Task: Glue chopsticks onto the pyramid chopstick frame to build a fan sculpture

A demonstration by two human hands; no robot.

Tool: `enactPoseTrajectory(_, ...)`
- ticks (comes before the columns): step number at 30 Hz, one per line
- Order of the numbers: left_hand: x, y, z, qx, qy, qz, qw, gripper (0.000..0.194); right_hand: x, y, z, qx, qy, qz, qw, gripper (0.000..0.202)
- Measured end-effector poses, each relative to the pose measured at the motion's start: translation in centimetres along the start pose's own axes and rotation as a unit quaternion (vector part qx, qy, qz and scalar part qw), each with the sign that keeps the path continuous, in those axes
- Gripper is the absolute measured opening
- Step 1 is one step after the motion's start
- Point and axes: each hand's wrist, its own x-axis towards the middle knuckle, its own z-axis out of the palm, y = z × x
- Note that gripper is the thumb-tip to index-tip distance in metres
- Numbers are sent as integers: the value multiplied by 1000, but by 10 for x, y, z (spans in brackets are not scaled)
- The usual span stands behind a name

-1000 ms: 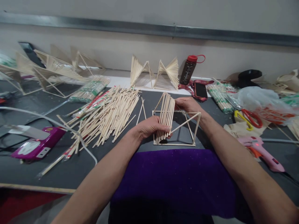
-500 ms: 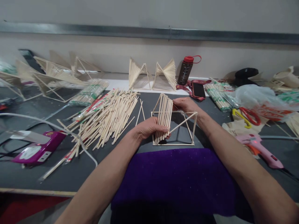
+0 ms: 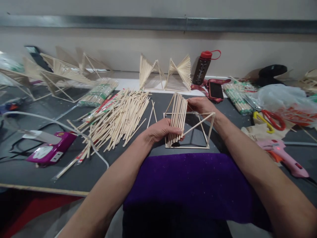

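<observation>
So, starting at the left of the dark surface (image 3: pixel 81 175), seeing a purple device (image 3: pixel 53 148), then a big messy pile of loose sticks (image 3: pixel 120 119) fanning toward the middle. Passing two separate sticks (image 3: pixel 153 112) next, lying close by the left hand (image 3: pixel 162 129).

Gripping a row of sticks (image 3: pixel 179 114) with the left fingers, thumb pressing across the near ends. Running its long axis near to far, leaning a bit right toward the far end. Sitting at the left side of an open stick frame (image 3: pixel 189 147), right between both hands. Reaching in from the near left with the left hand, so being closer to the near ends; curling the right hand (image 3: pixel 204 105) in at the far right edge. Hiding those right fingertips partly behind the row, so not being able to tell grasping from just touching.

Leaving open gaps through the frame to the right of the row, with a diagonal bar crossing there. Lining up its near edge just beside purple cloth (image 3: pixel 190 185). Ending farther right with scissors (image 3: pixel 276 121) and a pink glue gun (image 3: pixel 284 155).
</observation>
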Motion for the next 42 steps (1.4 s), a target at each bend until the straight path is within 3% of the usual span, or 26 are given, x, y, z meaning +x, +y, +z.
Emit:
enactPoseTrajectory(2,0,1,1,-14,22,11,1000,19,4,0,-4,20,21,-13,1000,41)
enactPoseTrajectory(7,3,3,3,-51,68,53,995,19,9,-6,-22,-34,169,-43,984,50)
enactPoseTrajectory(14,10,1,10,-71,187,88,976,18,-7,-29,-35,-84,261,-104,956,19)
enactPoseTrajectory(19,13,-4,12,-97,219,104,965,19,-33,-51,-38,-110,247,-156,950,20)
enactPoseTrajectory(23,14,-5,12,-107,215,109,965,18,-62,-59,-27,-128,233,-159,951,23)
enactPoseTrajectory(33,10,-3,18,-99,186,130,969,19,-103,-32,28,-181,143,-62,971,34)
enactPoseTrajectory(37,10,4,24,-103,229,153,956,19,-107,-28,35,-215,125,-50,967,33)
enactPoseTrajectory(42,11,11,35,-116,255,145,949,16,-106,-26,33,-193,170,-58,965,17)
